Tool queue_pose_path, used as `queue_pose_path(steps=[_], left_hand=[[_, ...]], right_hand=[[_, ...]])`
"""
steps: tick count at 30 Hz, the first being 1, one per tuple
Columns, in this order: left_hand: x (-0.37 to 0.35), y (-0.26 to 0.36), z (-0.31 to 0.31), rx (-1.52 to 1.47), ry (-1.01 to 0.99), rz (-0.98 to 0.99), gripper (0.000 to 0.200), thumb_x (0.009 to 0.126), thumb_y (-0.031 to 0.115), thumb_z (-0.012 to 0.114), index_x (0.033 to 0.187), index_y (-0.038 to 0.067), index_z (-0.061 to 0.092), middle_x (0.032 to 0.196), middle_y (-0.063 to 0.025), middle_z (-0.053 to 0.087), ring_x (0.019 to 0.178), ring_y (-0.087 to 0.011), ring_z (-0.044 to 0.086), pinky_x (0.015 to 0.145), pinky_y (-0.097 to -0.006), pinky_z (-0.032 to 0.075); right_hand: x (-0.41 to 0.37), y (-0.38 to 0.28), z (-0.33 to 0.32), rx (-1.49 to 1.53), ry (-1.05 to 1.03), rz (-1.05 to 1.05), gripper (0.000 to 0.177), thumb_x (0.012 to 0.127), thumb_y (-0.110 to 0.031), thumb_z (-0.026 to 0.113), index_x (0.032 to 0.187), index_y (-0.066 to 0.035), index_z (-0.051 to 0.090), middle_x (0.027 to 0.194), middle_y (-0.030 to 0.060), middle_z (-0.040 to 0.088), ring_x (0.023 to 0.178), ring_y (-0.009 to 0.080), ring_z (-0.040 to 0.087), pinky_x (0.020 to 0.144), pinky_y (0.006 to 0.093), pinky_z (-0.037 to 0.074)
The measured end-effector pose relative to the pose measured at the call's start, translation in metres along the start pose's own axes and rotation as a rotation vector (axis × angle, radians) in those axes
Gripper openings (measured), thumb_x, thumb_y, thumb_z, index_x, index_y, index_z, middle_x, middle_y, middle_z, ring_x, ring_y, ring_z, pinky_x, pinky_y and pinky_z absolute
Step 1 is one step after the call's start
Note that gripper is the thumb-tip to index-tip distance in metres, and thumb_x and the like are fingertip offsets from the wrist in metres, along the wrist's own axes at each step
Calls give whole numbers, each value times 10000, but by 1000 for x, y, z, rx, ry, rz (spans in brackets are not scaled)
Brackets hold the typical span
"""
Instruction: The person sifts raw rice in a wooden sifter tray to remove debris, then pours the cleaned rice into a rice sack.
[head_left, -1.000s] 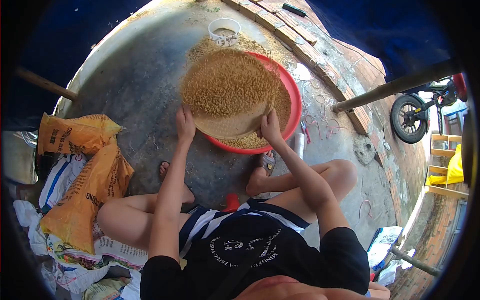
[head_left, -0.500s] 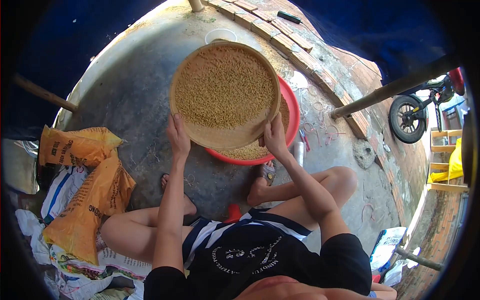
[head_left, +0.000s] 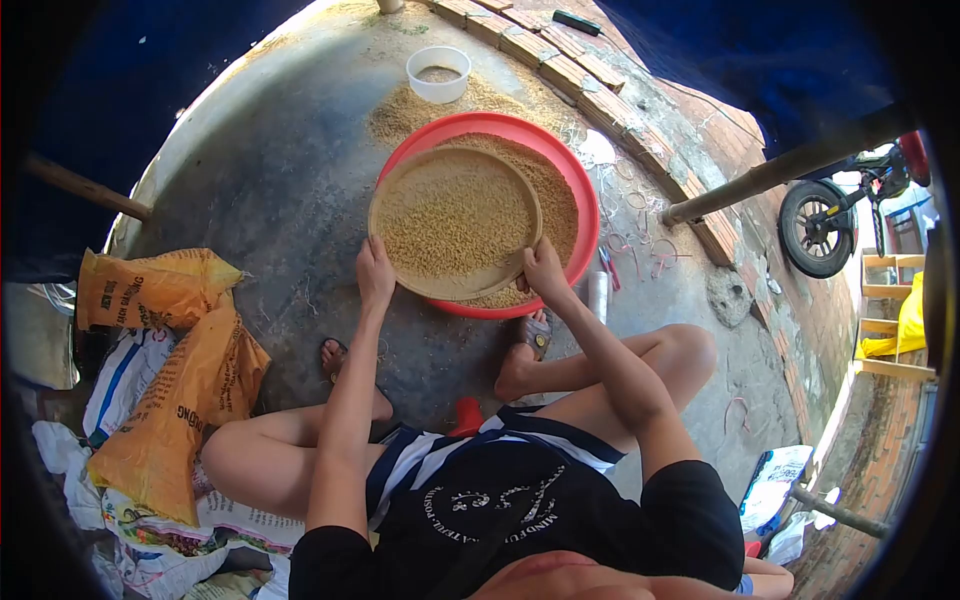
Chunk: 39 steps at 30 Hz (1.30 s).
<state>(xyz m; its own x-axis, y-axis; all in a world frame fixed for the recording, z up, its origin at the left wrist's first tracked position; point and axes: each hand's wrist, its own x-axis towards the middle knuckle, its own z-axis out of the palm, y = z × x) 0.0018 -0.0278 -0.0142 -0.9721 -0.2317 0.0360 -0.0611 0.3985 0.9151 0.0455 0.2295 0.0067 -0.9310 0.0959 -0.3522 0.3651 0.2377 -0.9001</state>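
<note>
A round woven tray (head_left: 455, 285) holds a layer of tan grain (head_left: 455, 220). My left hand (head_left: 375, 272) grips its lower left rim, and my right hand (head_left: 543, 270) grips the lower right rim. Under and behind the tray is a wide red basin (head_left: 590, 205), with more grain (head_left: 555, 180) inside it. The tray overlaps the basin's left part and hides it. Whether they touch cannot be seen.
Beyond the basin, a clear plastic tub (head_left: 438, 90) stands among spilled husks (head_left: 400, 112). Orange sacks (head_left: 165, 390) lie at left. A metal can (head_left: 598, 297) is right of the basin, near a brick row (head_left: 590, 95) and a pole (head_left: 740, 190).
Both hands have lowered the tray, which looks smaller and lies further down in view. More of the red basin, the clear tub and the husks now shows. The grain has shifted in the tray.
</note>
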Motion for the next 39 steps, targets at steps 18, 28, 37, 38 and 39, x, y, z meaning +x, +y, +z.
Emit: queue_pose_path(steps=[18, 28, 37, 38, 39], left_hand=[[1, -4, 2, 67, -289, -446, 429, 874, 296, 302, 856, -83, 503, 736, -198, 561, 760, -330, 555, 653, -395, 405], [19, -23, 3, 29, -319, -292, 379, 882, 267, 323, 881, -73, 489, 692, -148, 541, 676, -261, 539, 611, -366, 390], [26, -69, -29, -456, -352, -422, 380, 879, 277, 328, 1025, -29, 501, 857, -78, 568, 712, -153, 565, 652, -284, 457], [29, -67, -32, -462, -335, -403, 387, 876, 287, 325, 1014, -31, 496, 805, -75, 576, 657, -157, 576, 571, -273, 472], [31, -60, -32, -459, -331, -404, 387, 876, 287, 325, 1014, -31, 496, 805, -75, 576, 657, -157, 576, 571, -273, 472]], right_hand=[[-11, 27, 10, 207, -103, 302, 140, 841, -115, 307, 900, 11, 325, 607, 104, 511, 391, 152, 504, 328, 251, 424], [-20, 16, 17, 308, -8, 212, 175, 831, -105, 297, 930, 26, 358, 679, 132, 526, 418, 166, 523, 344, 249, 436], [-46, -8, 33, 317, -277, 115, 291, 852, -152, 374, 1027, 67, 296, 734, 166, 540, 485, 195, 569, 401, 261, 490], [-44, -20, 31, 339, -264, 72, 271, 854, -173, 379, 1010, 40, 318, 756, 153, 537, 488, 182, 560, 421, 262, 488], [-38, -27, 32, 365, -249, 30, 253, 857, -194, 384, 994, 14, 340, 778, 141, 533, 492, 169, 552, 441, 262, 487]])
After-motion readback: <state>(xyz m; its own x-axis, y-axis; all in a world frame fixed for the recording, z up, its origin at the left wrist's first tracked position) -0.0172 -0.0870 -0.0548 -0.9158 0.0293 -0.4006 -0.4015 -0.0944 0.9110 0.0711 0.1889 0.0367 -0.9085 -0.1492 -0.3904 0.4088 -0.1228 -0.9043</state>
